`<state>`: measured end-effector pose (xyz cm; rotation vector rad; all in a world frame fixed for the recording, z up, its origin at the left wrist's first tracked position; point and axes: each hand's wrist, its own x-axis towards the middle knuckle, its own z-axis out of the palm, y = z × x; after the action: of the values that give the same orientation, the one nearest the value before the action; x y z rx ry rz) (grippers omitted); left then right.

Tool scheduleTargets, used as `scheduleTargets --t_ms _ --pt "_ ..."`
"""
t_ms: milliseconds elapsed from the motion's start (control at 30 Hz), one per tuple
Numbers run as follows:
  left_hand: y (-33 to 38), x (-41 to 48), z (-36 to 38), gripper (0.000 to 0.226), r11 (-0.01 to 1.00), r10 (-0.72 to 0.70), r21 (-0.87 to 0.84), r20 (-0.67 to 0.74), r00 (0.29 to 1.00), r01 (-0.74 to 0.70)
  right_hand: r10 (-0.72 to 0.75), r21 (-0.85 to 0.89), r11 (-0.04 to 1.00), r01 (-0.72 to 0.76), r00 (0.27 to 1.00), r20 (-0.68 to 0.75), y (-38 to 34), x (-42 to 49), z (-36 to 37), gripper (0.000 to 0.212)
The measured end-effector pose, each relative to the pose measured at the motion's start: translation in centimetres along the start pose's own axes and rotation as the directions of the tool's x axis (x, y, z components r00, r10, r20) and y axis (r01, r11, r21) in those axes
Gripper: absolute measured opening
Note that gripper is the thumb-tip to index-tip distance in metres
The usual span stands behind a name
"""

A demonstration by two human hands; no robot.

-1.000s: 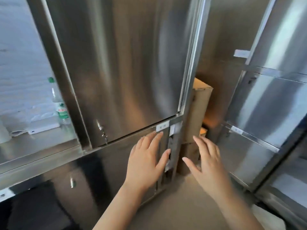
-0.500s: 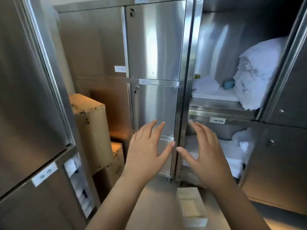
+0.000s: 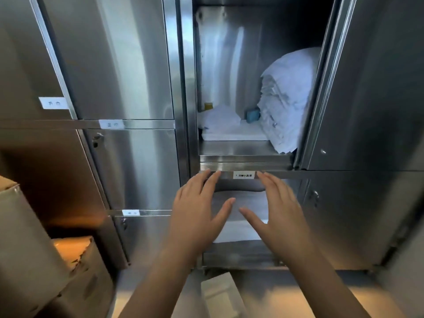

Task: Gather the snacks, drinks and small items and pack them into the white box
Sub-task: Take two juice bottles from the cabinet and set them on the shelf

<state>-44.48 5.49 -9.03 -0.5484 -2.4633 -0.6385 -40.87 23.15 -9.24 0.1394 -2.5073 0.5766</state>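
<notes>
Brushed, glossy steel cabinet doors [image 3: 128, 65] – soft white cloth linens [image 3: 286, 99] inside – matt brown cardboard boxes [image 3: 27, 237].

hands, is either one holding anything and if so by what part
Nothing is held. The left hand and the right hand are both open, fingers straight and spread, in front of the cabinet.

Silver-grey on the cabinet doors [image 3: 128, 65], streaked with pale reflections. White on the bundled linen [image 3: 286, 97] and the folded linen [image 3: 224, 127]. Blue on the small block [image 3: 253, 115] between them, yellow on the small object [image 3: 208, 106] behind. Brown on the cardboard boxes [image 3: 29, 237]. White labels [image 3: 244, 175], dark print. Creamy tint on the white box [image 3: 220, 294].
</notes>
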Motion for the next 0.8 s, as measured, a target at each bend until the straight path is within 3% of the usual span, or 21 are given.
scheduleTargets --t_ms 500,800 --pt "4.2 13.8 13.8 0.071 0.994 -0.106 0.035 0.021 0.994 0.105 0.053 0.04 0.998 -0.054 0.998 0.017 18.7 12.1 2.2 0.085" --pt "-0.1 17.9 17.3 0.073 0.974 -0.222 0.065 0.059 0.973 0.218 0.009 0.091 0.996 -0.021 0.991 0.132 21.5 19.0 8.4 0.085"
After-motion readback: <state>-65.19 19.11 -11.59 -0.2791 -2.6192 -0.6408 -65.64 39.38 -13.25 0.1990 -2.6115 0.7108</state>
